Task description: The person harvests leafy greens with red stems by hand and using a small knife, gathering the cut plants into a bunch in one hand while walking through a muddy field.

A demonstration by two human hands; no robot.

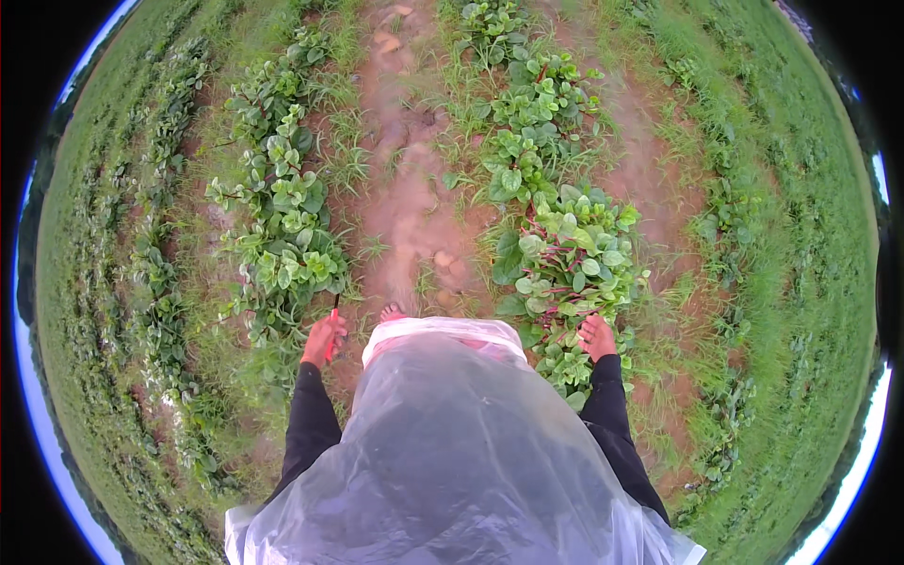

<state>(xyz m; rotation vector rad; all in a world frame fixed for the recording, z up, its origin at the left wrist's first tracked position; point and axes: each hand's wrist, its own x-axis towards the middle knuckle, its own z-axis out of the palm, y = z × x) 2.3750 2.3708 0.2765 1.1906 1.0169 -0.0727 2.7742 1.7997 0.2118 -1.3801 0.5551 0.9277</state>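
My left hand (325, 340) is closed round the red handle of a knife (334, 315), its dark blade pointing away from me beside the left plant row. My right hand (597, 337) is at the near edge of a heap of leafy greens with red stems (576, 259). Its fingers look loosely bent and apart, close to the stems; I see nothing firmly held in them. The heap rests on the right plant row (532, 132), many of its pinkish stems lying exposed among the green leaves.
A clear plastic sheet (443, 424) covers my front. A bare foot (392, 312) shows on the muddy path (414, 188) between the rows. The left plant row (292, 207) runs alongside, with grass and weeds (348, 160) at the edges. Further rows stretch out on both sides.
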